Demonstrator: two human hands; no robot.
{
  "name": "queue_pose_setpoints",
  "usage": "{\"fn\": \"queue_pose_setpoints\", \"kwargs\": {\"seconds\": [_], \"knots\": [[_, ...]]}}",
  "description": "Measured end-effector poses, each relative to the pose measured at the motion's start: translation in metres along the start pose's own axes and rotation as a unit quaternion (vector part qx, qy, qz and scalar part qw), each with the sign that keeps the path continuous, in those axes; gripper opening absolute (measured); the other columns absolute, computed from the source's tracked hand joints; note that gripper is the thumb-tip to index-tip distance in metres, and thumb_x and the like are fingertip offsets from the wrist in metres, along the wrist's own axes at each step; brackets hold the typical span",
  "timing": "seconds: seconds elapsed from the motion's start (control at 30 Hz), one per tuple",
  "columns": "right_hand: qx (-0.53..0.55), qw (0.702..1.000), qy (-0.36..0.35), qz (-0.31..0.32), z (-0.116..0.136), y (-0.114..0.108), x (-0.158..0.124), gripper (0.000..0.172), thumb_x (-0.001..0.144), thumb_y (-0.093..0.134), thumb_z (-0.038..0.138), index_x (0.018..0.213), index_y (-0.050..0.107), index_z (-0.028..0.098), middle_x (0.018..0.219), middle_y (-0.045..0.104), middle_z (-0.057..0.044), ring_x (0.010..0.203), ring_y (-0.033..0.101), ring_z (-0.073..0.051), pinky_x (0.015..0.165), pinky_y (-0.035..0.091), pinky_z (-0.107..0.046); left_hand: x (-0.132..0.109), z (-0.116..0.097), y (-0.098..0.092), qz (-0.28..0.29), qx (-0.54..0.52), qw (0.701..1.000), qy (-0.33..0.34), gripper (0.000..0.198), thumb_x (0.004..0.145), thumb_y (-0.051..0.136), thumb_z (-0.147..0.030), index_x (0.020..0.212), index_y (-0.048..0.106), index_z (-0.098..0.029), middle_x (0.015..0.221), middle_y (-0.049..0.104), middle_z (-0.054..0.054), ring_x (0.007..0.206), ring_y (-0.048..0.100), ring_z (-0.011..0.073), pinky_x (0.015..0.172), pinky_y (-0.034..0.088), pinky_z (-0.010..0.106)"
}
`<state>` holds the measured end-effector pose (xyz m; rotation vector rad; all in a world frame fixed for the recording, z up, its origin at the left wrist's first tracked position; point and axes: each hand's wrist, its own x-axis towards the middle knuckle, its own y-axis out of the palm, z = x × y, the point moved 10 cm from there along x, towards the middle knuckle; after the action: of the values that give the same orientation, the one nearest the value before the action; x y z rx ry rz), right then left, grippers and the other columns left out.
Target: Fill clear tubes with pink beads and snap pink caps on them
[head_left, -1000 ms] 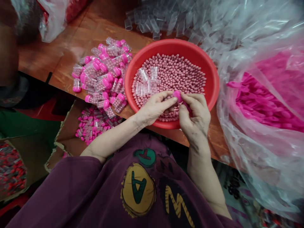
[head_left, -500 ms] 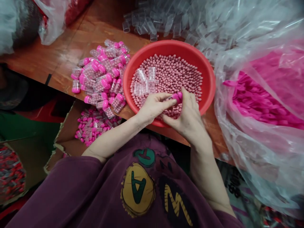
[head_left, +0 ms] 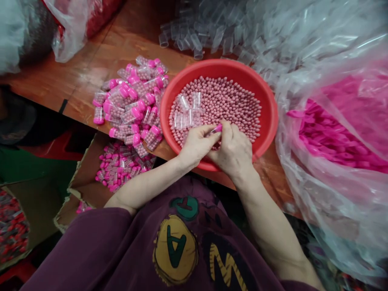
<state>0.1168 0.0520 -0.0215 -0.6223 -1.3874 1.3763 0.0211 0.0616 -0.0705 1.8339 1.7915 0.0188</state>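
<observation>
My left hand (head_left: 197,144) is closed round a small clear tube, mostly hidden by the fingers, over the front of a red basin (head_left: 271,117). A pink cap (head_left: 217,128) shows at the tube's right end. My right hand (head_left: 235,149) is closed against that end, its fingertips pressed to the cap. Pink beads (head_left: 226,97) fill the basin below both hands. Several empty clear tubes (head_left: 188,117) lie on the beads at the left. Beside the basin is a heap of bead-filled, pink-capped tubes (head_left: 133,103).
A cardboard box (head_left: 87,165) below the table edge contains more pink-capped tubes. Loose clear tubes (head_left: 218,38) lie behind the basin. On the right stands a plastic bag (head_left: 291,157) of pink pieces (head_left: 324,137). Other bags (head_left: 72,28) sit at the far left.
My right hand has turned and closed in on the capped end, covering more of it. My left hand keeps its hold. The whole view has shifted slightly.
</observation>
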Motion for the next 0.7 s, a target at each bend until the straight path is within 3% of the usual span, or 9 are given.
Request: {"fn": "queue_pose_setpoints", "kwargs": {"seconds": [0.13,0.23,0.3,0.37,0.43,0.47,0.5,0.57,0.7], "knots": [[-0.034,0.998,0.002,0.059,0.007,0.001,0.007,0.067,0.093,0.073,0.033,0.150,0.069,-0.002,0.114,0.082,-0.025,0.085,0.078,-0.036,0.075,0.065,-0.049,-0.001,-0.002,0.003,0.000,0.022,1.000,0.009,0.029,0.086,0.098,-0.038,0.089,0.080,-0.016,0.084,0.077,-0.001,0.081,0.063,0.0112,0.080,0.052,0.022],[0.061,0.995,-0.049,0.062,0.023,-0.006,0.006,0.080,0.098,0.075,0.036,0.167,0.055,0.000,0.143,0.077,-0.030,0.115,0.081,-0.042,0.093,0.071,-0.054,-0.009,-0.030,-0.006,0.022,0.087,0.993,0.079,0.024,0.088,0.092,-0.033,0.103,0.081,-0.018,0.096,0.081,0.001,0.093,0.070,0.0144,0.093,0.058,0.025],[0.160,0.982,-0.080,0.061,0.027,-0.010,-0.002,0.091,0.103,0.075,0.038,0.179,0.038,0.003,0.167,0.064,-0.032,0.143,0.074,-0.042,0.111,0.069,-0.057,-0.013,-0.062,-0.030,0.004,0.167,0.976,0.139,0.028,0.094,0.084,-0.031,0.120,0.081,-0.020,0.107,0.082,0.003,0.103,0.075,0.0179,0.104,0.060,0.031],[0.240,0.967,-0.065,0.060,0.017,-0.010,-0.009,0.086,0.108,0.071,0.038,0.181,0.036,0.009,0.170,0.064,-0.029,0.150,0.071,-0.039,0.116,0.067,-0.056,-0.016,-0.103,-0.069,-0.080,0.276,0.935,0.209,0.034,0.101,0.077,-0.032,0.134,0.079,-0.023,0.116,0.083,0.006,0.111,0.076,0.0223,0.110,0.061,0.039],[0.267,0.960,-0.027,0.076,0.000,-0.004,-0.011,0.063,0.112,0.065,0.036,0.171,0.054,0.015,0.153,0.077,-0.023,0.134,0.079,-0.036,0.109,0.069,-0.053,-0.021,-0.145,-0.098,-0.165,0.392,0.857,0.291,0.036,0.101,0.078,-0.031,0.136,0.078,-0.027,0.132,0.082,0.009,0.132,0.072,0.0288,0.122,0.057,0.048],[0.255,0.963,-0.012,0.088,-0.008,0.000,-0.009,0.051,0.114,0.063,0.036,0.161,0.063,0.017,0.142,0.081,-0.021,0.124,0.081,-0.035,0.104,0.069,-0.052,-0.022,-0.159,-0.101,-0.182,0.446,0.815,0.321,0.036,0.099,0.080,-0.030,0.136,0.078,-0.029,0.142,0.079,0.010,0.144,0.066,0.0321,0.128,0.053,0.052],[0.230,0.968,-0.004,0.102,-0.013,0.004,-0.004,0.043,0.114,0.061,0.035,0.153,0.070,0.017,0.135,0.083,-0.020,0.118,0.082,-0.035,0.102,0.069,-0.051,-0.020,-0.166,-0.098,-0.181,0.495,0.778,0.342,0.035,0.099,0.080,-0.029,0.134,0.079,-0.029,0.148,0.077,0.011,0.152,0.061,0.0345,0.134,0.048,0.055],[0.163,0.977,-0.003,0.141,-0.014,0.011,0.011,0.040,0.115,0.059,0.033,0.147,0.074,0.014,0.133,0.082,-0.021,0.117,0.081,-0.037,0.104,0.066,-0.051,-0.006,-0.157,-0.072,-0.114,0.586,0.727,0.340,0.029,0.103,0.072,-0.027,0.130,0.080,-0.028,0.150,0.076,0.013,0.154,0.059,0.0362,0.138,0.043,0.061],[0.052,0.967,-0.018,0.248,0.007,0.034,0.044,0.048,0.114,0.063,0.034,0.152,0.069,0.005,0.143,0.076,-0.026,0.126,0.078,-0.040,0.104,0.060,-0.048,0.024,-0.095,-0.011,0.087,0.717,0.646,0.247,0.034,0.103,0.052,-0.012,0.114,0.084,-0.018,0.126,0.083,0.015,0.135,0.071,0.0341,0.127,0.052,0.056]]}}
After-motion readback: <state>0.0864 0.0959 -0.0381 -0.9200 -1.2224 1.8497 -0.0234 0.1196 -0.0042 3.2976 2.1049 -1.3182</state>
